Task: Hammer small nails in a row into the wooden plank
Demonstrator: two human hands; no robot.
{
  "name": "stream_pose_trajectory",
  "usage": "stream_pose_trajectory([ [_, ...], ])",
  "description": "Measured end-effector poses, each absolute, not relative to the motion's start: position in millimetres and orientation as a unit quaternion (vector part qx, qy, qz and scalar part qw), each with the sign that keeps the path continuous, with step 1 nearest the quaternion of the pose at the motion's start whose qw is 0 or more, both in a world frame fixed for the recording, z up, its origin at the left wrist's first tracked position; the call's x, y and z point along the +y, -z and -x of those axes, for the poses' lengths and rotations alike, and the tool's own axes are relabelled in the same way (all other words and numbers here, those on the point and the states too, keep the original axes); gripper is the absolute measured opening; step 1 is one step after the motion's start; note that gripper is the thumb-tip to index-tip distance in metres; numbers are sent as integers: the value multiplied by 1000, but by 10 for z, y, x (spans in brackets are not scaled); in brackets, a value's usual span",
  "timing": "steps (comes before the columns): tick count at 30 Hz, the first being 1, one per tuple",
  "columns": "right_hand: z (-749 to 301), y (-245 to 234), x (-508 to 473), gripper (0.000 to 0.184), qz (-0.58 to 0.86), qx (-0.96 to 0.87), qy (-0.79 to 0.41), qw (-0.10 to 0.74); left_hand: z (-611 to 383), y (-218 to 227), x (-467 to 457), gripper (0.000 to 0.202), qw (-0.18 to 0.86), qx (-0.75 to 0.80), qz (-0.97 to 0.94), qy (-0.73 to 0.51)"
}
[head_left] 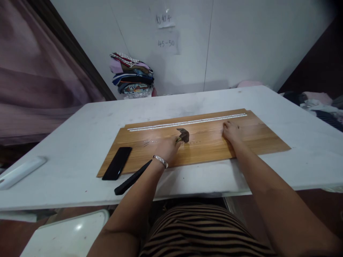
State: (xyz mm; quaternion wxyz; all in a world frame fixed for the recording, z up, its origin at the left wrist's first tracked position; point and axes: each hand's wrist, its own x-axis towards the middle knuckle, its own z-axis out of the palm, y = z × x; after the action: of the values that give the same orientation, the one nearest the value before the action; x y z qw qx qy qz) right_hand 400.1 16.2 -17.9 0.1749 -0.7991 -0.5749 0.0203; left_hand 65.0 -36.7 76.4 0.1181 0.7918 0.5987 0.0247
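My left hand (166, 147), a silver bracelet at its wrist, is closed around the shaft of a claw hammer (184, 135), close to the metal head. The hammer's black handle (132, 179) slants back under my forearm beyond the board's front edge. My right hand (232, 132) rests on the right part of a wooden board (264, 137) with its fingers curled together; whatever may be between them is hidden. Right of the hammer head, a short row of small dots, perhaps nail heads or holes (195, 142), runs along the board. Several loose nails (146, 143) lie left of my left hand.
Two pale ruler-like strips (160, 126) lie along the board's far side. A black phone (117, 163) sits at its left end. On the white table (66, 142) a white object (23, 171) lies far left. Folded cloths (134, 75) are stacked behind, by the wall.
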Motion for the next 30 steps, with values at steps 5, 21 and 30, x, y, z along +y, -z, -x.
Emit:
stream_pose_trajectory([
  [5,-4009,197,165,40,796,-576,-19,184,-655,-786,-378,36,113,599,-792,-28],
  [21,-4006,186,161,42,795,-577,-14,184,-654,-769,-369,35,115,603,-789,-35],
  [30,-3993,167,152,41,797,-577,-17,178,-660,-727,-372,38,122,599,-791,-27],
])
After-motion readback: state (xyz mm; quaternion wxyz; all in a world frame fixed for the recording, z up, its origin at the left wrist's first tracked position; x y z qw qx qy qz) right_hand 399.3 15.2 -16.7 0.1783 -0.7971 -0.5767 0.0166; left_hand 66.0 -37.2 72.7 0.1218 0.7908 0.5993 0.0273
